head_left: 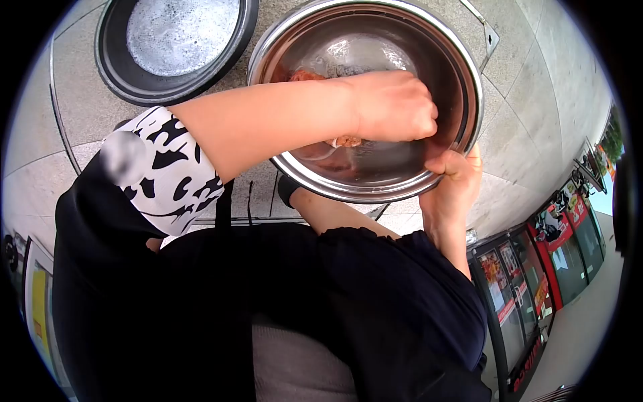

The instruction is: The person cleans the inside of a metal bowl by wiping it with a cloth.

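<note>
A large shiny steel basin stands at the upper middle, its inside wet and reflective. My left hand is inside it, closed in a fist with the back turned up. Its curled fingertips, and anything in them, are hidden. My right hand grips the basin's near right rim, thumb on the inner side, other fingers mostly hidden. Beyond my left wrist lies an orange-red piece. An orange-brown and white bit shows below the wrist. I cannot tell what either is, or whether they are reflections.
A dark round tub of foamy water stands left of the basin on stone paving. A metal bracket lies right of the basin. Shop fronts line the right side. My bare leg is under the basin's near edge.
</note>
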